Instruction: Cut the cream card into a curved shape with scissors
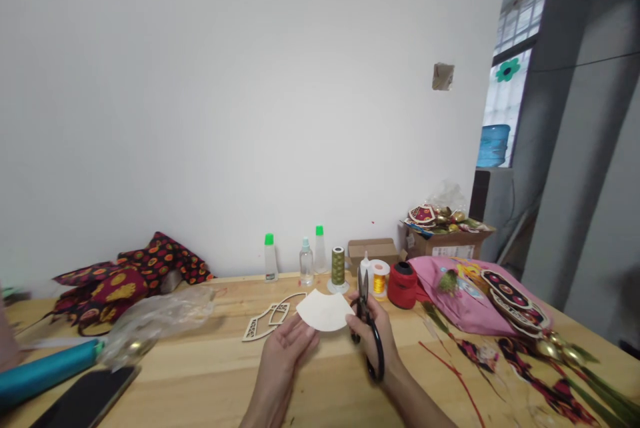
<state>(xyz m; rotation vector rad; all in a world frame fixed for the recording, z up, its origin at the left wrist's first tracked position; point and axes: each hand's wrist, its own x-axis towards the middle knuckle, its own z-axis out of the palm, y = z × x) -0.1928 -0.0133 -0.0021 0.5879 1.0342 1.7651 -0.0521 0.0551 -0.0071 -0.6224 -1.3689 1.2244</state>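
Note:
A white fan-shaped piece of card or stiff cloth (325,311) is held up over the wooden table. Its lower left edge is pinched by my left hand (287,348), thumb on top. My right hand (377,335) holds black-handled scissors (363,288), blades pointing up and away, and its fingertips touch the right edge of the white piece. Behind my left hand, a cut-out wooden fan-shaped frame (265,321) lies flat on the table. Just beyond the scissors stand a white nozzle bottle (365,263) and a spool of yellow thread (379,278).
Along the wall stand green-capped bottles (271,258), a clear bottle (307,265), an olive thread spool (338,267) and red cord (402,285). Patterned cloth (130,275), a plastic bag (160,318) and a phone (85,398) lie left. Pink cloth (445,288) and tasselled ornaments (515,301) lie right.

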